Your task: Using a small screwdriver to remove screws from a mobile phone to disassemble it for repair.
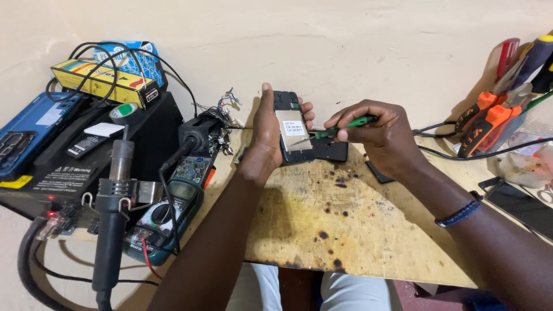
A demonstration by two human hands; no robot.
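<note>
The left hand (266, 135) grips an opened phone (292, 128) by its edges, thumb on one long side and fingers wrapped round the other, holding it upright with its bare insides and silvery battery facing the person so the work is easy to see. The right hand (377, 135) is closed around a green-handled screwdriver (337, 130), its thin tip resting on the lower part of the phone; the pinch near the shaft seems chosen for fine control. Just behind the phone, at about 3 o'clock from it, a dark phone cover (331, 151) lies flat on the scorched wooden surface (345, 230). At 9 o'clock stand a hot-air tool (115, 196), a multimeter (173, 213) and a black power supply (69, 167), within reach. Orange-handled pliers (487, 124) lean at 2 o'clock against the wall.
</note>
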